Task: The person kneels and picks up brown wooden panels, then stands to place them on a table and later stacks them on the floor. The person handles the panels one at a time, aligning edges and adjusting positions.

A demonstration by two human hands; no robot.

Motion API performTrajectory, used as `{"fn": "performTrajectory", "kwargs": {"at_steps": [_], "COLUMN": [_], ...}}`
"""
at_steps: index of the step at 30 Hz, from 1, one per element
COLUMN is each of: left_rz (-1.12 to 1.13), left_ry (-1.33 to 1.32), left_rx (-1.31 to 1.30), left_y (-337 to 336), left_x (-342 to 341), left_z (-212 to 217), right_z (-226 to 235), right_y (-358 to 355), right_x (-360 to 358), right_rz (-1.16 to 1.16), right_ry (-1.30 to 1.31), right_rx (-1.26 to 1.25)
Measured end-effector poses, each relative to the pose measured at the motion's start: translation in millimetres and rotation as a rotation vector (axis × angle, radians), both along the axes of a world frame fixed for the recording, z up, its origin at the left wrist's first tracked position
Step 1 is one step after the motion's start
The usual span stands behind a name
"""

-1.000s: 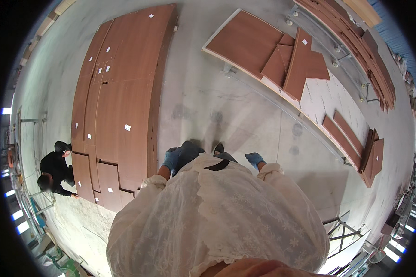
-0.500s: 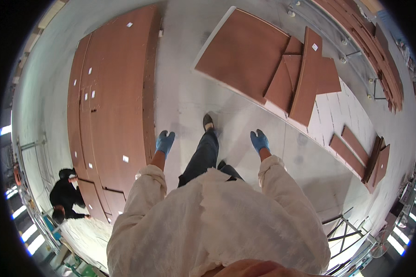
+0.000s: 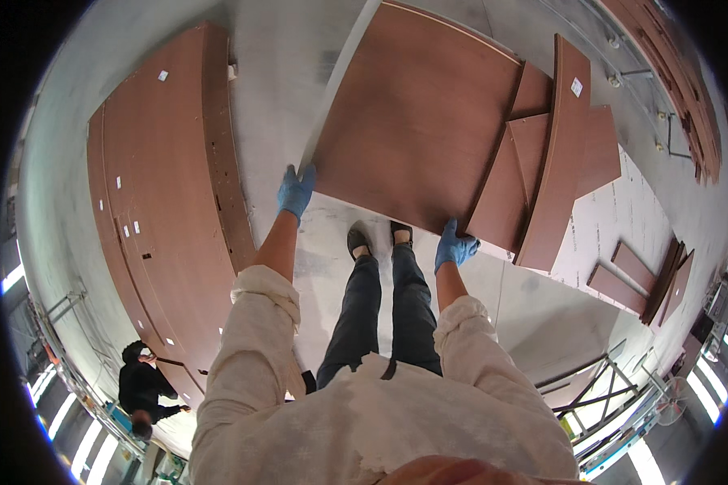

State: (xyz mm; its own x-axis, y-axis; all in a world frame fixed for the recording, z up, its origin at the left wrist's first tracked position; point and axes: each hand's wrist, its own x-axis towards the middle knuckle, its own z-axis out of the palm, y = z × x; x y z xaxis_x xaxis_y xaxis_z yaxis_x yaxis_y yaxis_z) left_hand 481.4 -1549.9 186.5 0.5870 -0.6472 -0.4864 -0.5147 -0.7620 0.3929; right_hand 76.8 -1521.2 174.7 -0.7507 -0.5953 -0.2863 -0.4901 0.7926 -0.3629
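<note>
A large brown panel (image 3: 412, 121) lies flat in front of me on a pale sheet-like stack. My left hand (image 3: 296, 194), in a blue glove, is at the panel's near left corner, with thumb and fingers apart. My right hand (image 3: 455, 245), also gloved in blue, is at the near right end of the same edge. Its thumb rests over the edge and its fingers curl beside it; their tips are partly hidden. Beside the right hand, smaller brown boards (image 3: 493, 206) overlap the panel, with a long labelled board (image 3: 556, 162) across them.
A tall stack of brown panels (image 3: 162, 162) stands on the left. At its near end a person in black (image 3: 146, 384) leans in. Short brown strips (image 3: 619, 283) lie on the white sheet (image 3: 623, 210) at right. A wheeled rack (image 3: 663, 97) with boards stands at far right.
I have stepped closer to the large brown panel. Both hands have moved forward to its near edge, and the right hand has closed on it. The left stack now appears farther left.
</note>
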Motion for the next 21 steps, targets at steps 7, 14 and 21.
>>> {"fn": "performTrajectory", "kwargs": {"at_steps": [7, 14, 21], "left_rz": [0.072, -0.096, -0.279], "left_ry": [0.014, 0.17, -0.034], "left_rx": [-0.102, -0.27, 0.059], "left_y": [-13.4, -38.0, -17.6], "left_x": [36.7, 106.6, 96.5], "left_z": [-23.1, -37.4, 0.7], "right_z": [20.2, 53.9, 61.1], "right_y": [-2.7, -19.8, 6.5], "right_x": [50.6, 86.7, 74.9], "right_rz": [0.214, 0.096, 0.165], "right_ry": [-0.28, -0.248, -0.331], "right_rx": [-0.03, 0.127, 0.1]}}
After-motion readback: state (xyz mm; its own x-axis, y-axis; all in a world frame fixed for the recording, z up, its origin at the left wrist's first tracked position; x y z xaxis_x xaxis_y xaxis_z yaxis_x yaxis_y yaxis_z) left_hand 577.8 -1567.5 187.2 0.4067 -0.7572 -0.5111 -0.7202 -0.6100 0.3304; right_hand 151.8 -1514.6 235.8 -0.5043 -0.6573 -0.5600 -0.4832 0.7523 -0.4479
